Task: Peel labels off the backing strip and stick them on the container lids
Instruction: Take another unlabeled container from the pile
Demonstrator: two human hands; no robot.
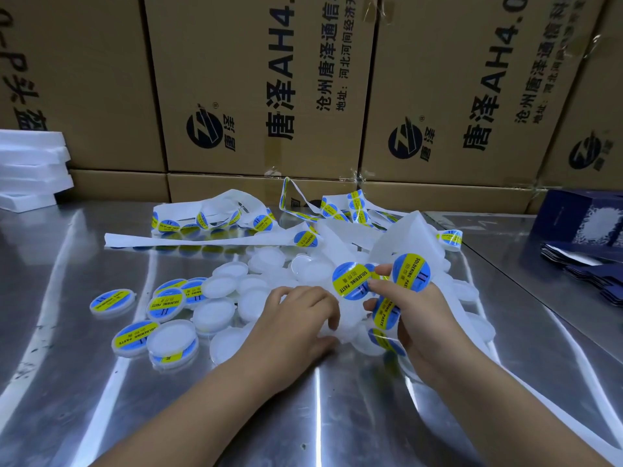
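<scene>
From the head camera, a shiny metal table is filling the lower view, with a wall of printed cardboard boxes standing along its far edge. A stack of white foam sheets is sitting at far left, and dark blue flattened cartons are lying at far right.

The right hand is holding the backing strip — its thumb and forefinger are pinched together between two round blue-and-yellow labels on the strip, while the lower fingers are curling around more of the strip and its labels below. The strip is trailing off past the wrist toward the near right corner. The left hand is lying palm down, fingers bent, on the pile of white container lids in the middle of the table; whether it is actually gripping a lid I cannot tell, since the fingertips are buried among white plastic.

Already labelled lids are lying loosely to the left of the pile, some overlapping bare ones. Behind the pile, a tangle of used and partly used strip is looping across the table — crowding the space between the lids and the boxes.
</scene>
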